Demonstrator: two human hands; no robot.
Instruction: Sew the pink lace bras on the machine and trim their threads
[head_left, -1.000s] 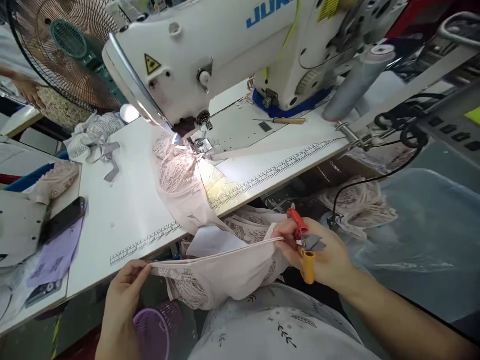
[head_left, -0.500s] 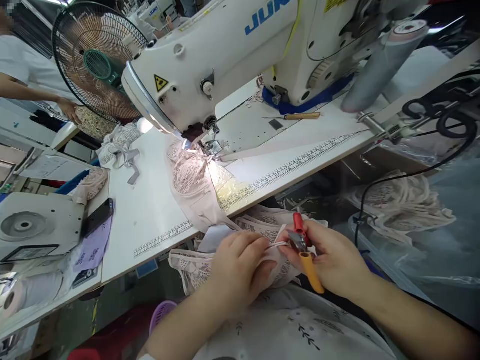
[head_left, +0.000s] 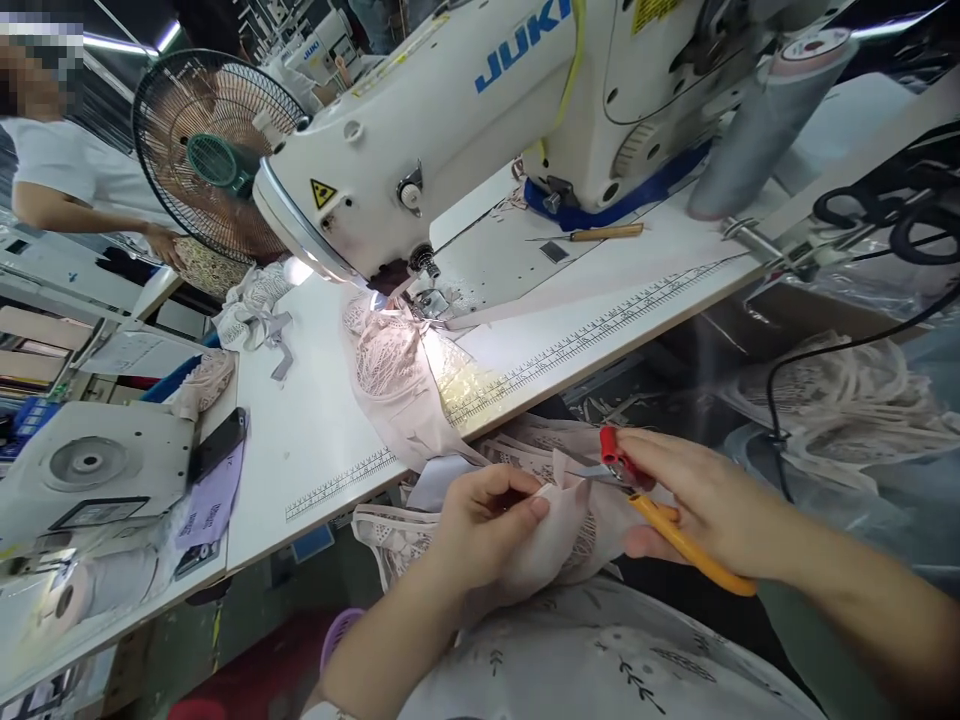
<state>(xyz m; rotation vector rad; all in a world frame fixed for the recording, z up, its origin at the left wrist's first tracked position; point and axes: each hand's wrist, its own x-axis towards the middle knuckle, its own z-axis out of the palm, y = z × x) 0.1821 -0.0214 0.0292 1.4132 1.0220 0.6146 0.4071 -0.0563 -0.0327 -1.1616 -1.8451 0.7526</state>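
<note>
My left hand (head_left: 491,525) pinches a pale pink lace bra piece (head_left: 551,540) between thumb and fingers, above my lap. In my right hand (head_left: 690,495) are scissors (head_left: 675,540) with one red and one orange handle. Their handles stand apart, and the blades point left at the upper edge of the fabric; whether they touch it I cannot tell. More pink lace (head_left: 386,535) hangs below the table edge. Another bra piece (head_left: 397,375) lies under the needle area of the white sewing machine (head_left: 450,130) and drapes over the front edge.
A ruler strip (head_left: 600,345) runs along the white table (head_left: 300,425). An awl (head_left: 607,233) lies by the machine base. At left are a phone (head_left: 217,445), a purple paper (head_left: 210,500) and a fan (head_left: 217,160), with a person (head_left: 90,185) behind. Lace pieces (head_left: 840,410) are piled at right.
My right hand has moved right, away from my left hand, and the scissors' handles have spread. My left hand now pinches raised fabric. The view has shifted slightly.
</note>
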